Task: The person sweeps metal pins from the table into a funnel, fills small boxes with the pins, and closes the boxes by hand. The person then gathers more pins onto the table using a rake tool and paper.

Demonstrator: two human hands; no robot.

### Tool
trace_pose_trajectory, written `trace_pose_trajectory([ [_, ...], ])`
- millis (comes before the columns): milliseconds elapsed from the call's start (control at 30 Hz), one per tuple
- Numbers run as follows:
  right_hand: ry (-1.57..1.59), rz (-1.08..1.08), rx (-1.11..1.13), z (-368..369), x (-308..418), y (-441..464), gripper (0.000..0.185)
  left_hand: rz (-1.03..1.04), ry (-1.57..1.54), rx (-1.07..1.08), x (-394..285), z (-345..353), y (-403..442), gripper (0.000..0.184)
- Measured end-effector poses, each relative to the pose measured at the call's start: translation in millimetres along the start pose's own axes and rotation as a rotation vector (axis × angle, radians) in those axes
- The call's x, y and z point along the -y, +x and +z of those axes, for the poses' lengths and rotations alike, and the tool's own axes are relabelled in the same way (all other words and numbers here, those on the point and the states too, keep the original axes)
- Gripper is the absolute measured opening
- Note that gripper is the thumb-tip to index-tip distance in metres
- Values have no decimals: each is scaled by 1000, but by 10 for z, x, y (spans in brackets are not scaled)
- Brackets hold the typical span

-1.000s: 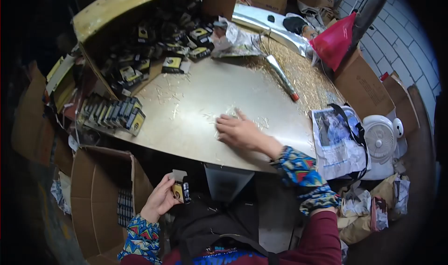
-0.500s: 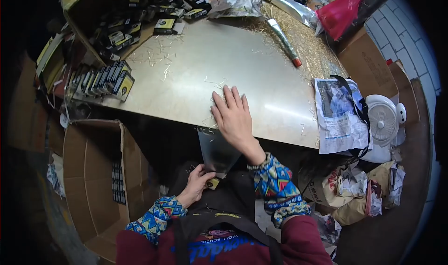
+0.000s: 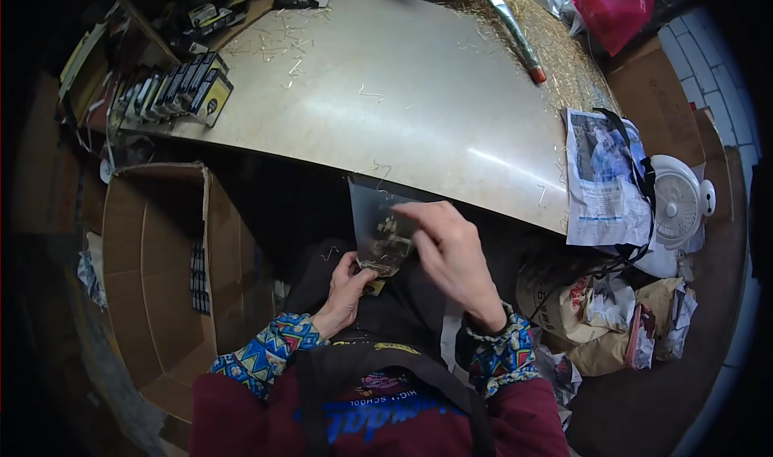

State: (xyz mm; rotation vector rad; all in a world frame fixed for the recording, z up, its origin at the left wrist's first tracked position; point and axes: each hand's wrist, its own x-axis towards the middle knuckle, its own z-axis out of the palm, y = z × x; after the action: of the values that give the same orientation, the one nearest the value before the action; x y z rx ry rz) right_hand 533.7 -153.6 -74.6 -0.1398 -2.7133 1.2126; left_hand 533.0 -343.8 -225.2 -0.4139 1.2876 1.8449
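A grey chute-like sheet (image 3: 367,207) slopes down from the front edge of the metal tabletop (image 3: 346,95). My left hand (image 3: 346,298) is closed at its lower end, gripping a small black-and-yellow box (image 3: 374,286) that is mostly hidden by the fingers and the chute. Thin bent metal pieces (image 3: 377,268) are gathered at the chute's bottom, and others above them are blurred. My right hand (image 3: 455,252) hovers over the chute's right side, index finger stretched out, with nothing visible in it. One bent wire piece (image 3: 372,169) lies at the table edge above the chute.
Upright black-and-yellow boxes (image 3: 189,86) stand in a row at the table's left. An open carton (image 3: 165,272) is below them. Golden metal pieces (image 3: 568,62) cover the far right, near a taped tool (image 3: 517,38). A newspaper (image 3: 604,183) and white fan (image 3: 676,202) sit at right.
My right hand has swept off the tabletop toward me, down over the chute. Metal pieces now show in the chute. The left hand stays at its lower end; the view has tilted down.
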Motion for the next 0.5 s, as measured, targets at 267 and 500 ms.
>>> trace_pose_trajectory([
  [267, -290, -240, 115, 715, -468, -275, 35, 279, 755, 8, 80, -24, 27, 64],
  [500, -19, -210, 346, 853, -472, -556, 38, 562, 1252, 15, 49, -190, 72, 62],
])
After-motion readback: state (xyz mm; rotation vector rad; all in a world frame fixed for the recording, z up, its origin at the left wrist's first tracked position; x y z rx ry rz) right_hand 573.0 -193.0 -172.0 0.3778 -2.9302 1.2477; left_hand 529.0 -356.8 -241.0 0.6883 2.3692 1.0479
